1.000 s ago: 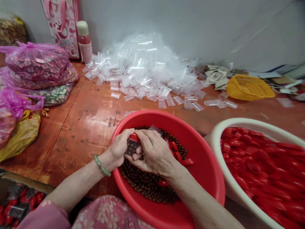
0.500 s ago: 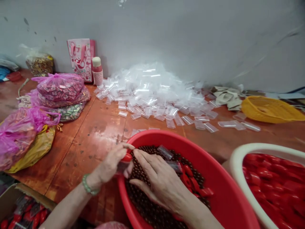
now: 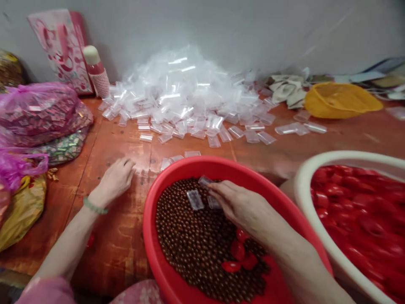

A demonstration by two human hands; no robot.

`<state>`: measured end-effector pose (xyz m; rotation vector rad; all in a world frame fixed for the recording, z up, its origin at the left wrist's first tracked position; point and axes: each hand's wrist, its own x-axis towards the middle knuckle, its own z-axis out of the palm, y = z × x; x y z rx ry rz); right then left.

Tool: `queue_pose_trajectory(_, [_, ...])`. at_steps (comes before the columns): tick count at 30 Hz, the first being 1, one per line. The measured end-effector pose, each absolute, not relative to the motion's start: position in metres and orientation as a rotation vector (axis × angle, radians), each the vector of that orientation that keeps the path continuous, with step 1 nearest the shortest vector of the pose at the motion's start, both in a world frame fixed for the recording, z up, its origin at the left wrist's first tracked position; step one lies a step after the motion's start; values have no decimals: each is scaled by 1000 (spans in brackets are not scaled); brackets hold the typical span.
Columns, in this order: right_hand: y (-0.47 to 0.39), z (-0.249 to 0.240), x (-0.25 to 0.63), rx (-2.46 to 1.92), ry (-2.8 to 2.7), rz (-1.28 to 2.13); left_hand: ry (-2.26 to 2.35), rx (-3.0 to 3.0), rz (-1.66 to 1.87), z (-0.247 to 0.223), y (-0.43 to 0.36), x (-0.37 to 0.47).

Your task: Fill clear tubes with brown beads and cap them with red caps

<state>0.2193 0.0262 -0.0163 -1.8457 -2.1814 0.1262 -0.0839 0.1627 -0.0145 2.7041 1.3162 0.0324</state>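
My left hand (image 3: 115, 179), with a green bangle at its wrist, is over the wooden table left of the red basin (image 3: 150, 236); its fingers are curled and what they may hold is hidden. Inside the basin, my right hand (image 3: 232, 198) pinches a clear plastic tube (image 3: 205, 181) above many dark brown beads (image 3: 186, 236). Another clear tube (image 3: 195, 199) lies on the beads just left of my fingers, and one more (image 3: 214, 202) is partly under them. Several red caps (image 3: 238, 250) rest on the beads below my right forearm.
A white basin (image 3: 305, 185) of red pieces stands at the right. Behind the red basin spreads a heap of clear tubes (image 3: 190, 101). Pink bags (image 3: 38, 109), a bottle (image 3: 96, 74) and a gift bag (image 3: 63, 50) are at the left; a yellow basket (image 3: 341, 99) is back right.
My hands have parted: the left moved left, away from the basin rim and the red-capped tube, while the right shifted toward the clear tubes in the basin. The view has also shifted.
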Motion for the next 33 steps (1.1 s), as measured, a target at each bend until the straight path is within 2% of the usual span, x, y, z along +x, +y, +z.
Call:
queue_pose_trajectory(3, [29, -16, 220, -1917, -2193, 269, 1285, 2704, 193, -37, 215, -29])
queue_pose_trajectory(6, [32, -15, 205, -2011, -2263, 349, 1343, 2672, 165, -63, 245, 2])
queue_pose_trajectory(12, [39, -17, 172, -2306, -2368, 400, 1393, 2649, 232, -77, 240, 7])
queue_pose_trajectory(22, [30, -20, 164, -2005, -2727, 478, 1299, 2479, 427, -57, 202, -25])
queue_pose_trajectory(29, [18, -22, 140, -1556, -2820, 906, 1173, 2269, 675, -38, 159, -33])
queue_pose_trajectory(33, [17, -24, 145, -1366, -2562, 1242, 1111, 2177, 911, -12, 127, -33])
